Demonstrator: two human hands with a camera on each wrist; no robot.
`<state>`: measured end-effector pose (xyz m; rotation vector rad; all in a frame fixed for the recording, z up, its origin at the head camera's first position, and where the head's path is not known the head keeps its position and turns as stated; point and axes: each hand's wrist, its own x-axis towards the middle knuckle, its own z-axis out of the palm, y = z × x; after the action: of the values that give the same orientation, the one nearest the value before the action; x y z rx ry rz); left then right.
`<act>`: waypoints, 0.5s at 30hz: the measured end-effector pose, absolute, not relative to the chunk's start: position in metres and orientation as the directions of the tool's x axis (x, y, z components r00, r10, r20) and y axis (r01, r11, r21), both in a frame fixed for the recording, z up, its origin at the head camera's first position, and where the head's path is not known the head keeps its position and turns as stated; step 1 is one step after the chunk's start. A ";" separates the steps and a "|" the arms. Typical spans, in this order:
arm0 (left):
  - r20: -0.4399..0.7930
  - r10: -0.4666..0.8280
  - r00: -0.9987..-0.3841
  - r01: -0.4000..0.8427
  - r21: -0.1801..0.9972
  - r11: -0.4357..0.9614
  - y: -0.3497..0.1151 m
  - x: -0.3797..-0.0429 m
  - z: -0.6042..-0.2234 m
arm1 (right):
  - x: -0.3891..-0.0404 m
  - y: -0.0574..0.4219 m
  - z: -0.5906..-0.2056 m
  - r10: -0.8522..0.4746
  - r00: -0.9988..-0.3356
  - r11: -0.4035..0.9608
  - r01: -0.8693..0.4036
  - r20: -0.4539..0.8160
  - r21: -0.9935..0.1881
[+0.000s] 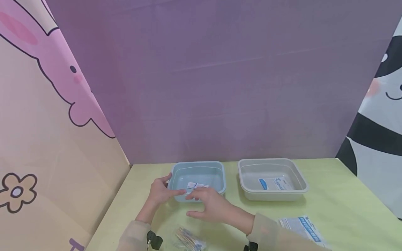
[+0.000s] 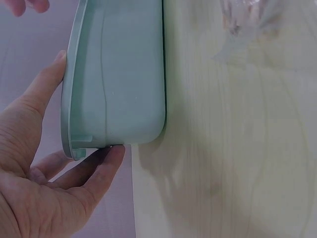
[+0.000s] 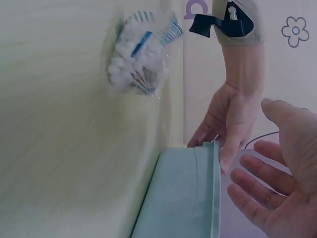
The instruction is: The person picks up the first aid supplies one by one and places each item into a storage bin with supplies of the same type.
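A light blue plastic tub (image 1: 198, 170) stands at the back left of the table, a small white packet (image 1: 197, 185) inside it. My left hand (image 1: 161, 191) grips the tub's front left corner. In the left wrist view its thumb (image 2: 47, 82) lies against the rim and its fingers (image 2: 106, 166) are at the tub's side. My right hand (image 1: 211, 205) hovers by the front rim with spread, relaxed fingers (image 3: 260, 191) and holds nothing. Nearer the front lies a clear bag of cotton swabs (image 1: 190, 240), its white tips showing in the right wrist view.
Right of the blue tub stands a light grey tub (image 1: 273, 196) with a blue-and-white printed packet (image 1: 276, 183) in it. Another blue-and-white packet (image 1: 303, 228) lies at the front right, partly behind the right sleeve. A purple-grey panel (image 1: 232, 87) rises behind the table.
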<state>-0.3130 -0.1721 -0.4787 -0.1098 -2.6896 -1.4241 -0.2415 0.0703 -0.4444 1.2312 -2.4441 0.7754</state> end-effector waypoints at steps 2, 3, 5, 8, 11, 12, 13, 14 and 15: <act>0.117 0.016 -0.993 0.106 0.820 0.562 -0.172 -0.314 -0.479 | -0.240 0.069 -0.447 -0.658 -0.588 0.493 -0.809 0.471 -0.321; 0.118 0.017 -0.993 0.107 0.820 0.562 -0.172 -0.314 -0.479 | -0.239 0.068 -0.448 -0.662 -0.584 0.494 -0.811 0.470 -0.312; 0.120 0.016 -0.993 0.108 0.822 0.559 -0.172 -0.314 -0.479 | -0.238 0.067 -0.451 -0.667 -0.589 0.505 -0.808 0.457 -0.304; 0.119 0.013 -0.993 0.106 0.824 0.557 -0.172 -0.315 -0.479 | -0.236 0.065 -0.455 -0.677 -0.579 0.503 -0.815 0.455 -0.289; 0.117 0.012 -0.993 0.104 0.825 0.556 -0.171 -0.314 -0.479 | -0.236 0.063 -0.459 -0.688 -0.568 0.488 -0.823 0.452 -0.291; 0.114 0.012 -0.993 0.102 0.826 0.555 -0.172 -0.314 -0.479 | -0.235 0.062 -0.461 -0.692 -0.566 0.485 -0.824 0.448 -0.292; 0.115 0.014 -0.993 0.103 0.827 0.552 -0.172 -0.314 -0.479 | -0.235 0.061 -0.462 -0.697 -0.563 0.479 -0.826 0.444 -0.297; 0.115 0.015 -0.993 0.104 0.827 0.552 -0.172 -0.314 -0.479 | -0.235 0.060 -0.463 -0.700 -0.565 0.479 -0.825 0.437 -0.300; 0.116 0.016 -0.993 0.105 0.826 0.554 -0.172 -0.314 -0.479 | -0.234 0.059 -0.465 -0.702 -0.572 0.484 -0.820 0.424 -0.306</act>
<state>-0.3140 -0.1723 -0.4786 -0.1056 -2.6850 -1.4369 -0.2340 0.0593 -0.4645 1.3030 -2.4897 0.7087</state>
